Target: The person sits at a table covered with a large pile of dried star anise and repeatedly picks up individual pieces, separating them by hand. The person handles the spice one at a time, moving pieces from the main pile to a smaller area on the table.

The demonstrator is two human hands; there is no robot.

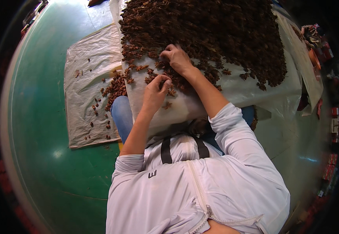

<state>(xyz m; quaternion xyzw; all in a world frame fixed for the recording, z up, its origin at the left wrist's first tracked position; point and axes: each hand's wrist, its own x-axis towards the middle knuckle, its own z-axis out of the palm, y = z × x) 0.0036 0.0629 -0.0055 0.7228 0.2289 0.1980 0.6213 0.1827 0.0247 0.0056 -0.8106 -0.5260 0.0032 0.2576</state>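
A thick heap of dried star anise (pixel 204 26) covers most of a plastic-sheeted table surface (pixel 184 109) before me. My right hand (pixel 177 58), blurred by motion, bends its fingers down at the heap's near edge, among loose pods. Closer to my body, my left hand (pixel 156 92) has its thumb and forefinger brought together. Whether anything sits between those fingertips is too small to tell. Beside it lie a few separate star anise (pixel 171 92), and one single star anise (pixel 167 105) rests nearer the table's front edge.
Left of the table, a pale woven sheet (pixel 90 87) lies on the green floor (pixel 40 117). Small dark pieces (pixel 116 90) are piled on its right side, with others scattered. An orange bowl-like container (pixel 314 58) and red packages (pixel 330 166) appear at the far right.
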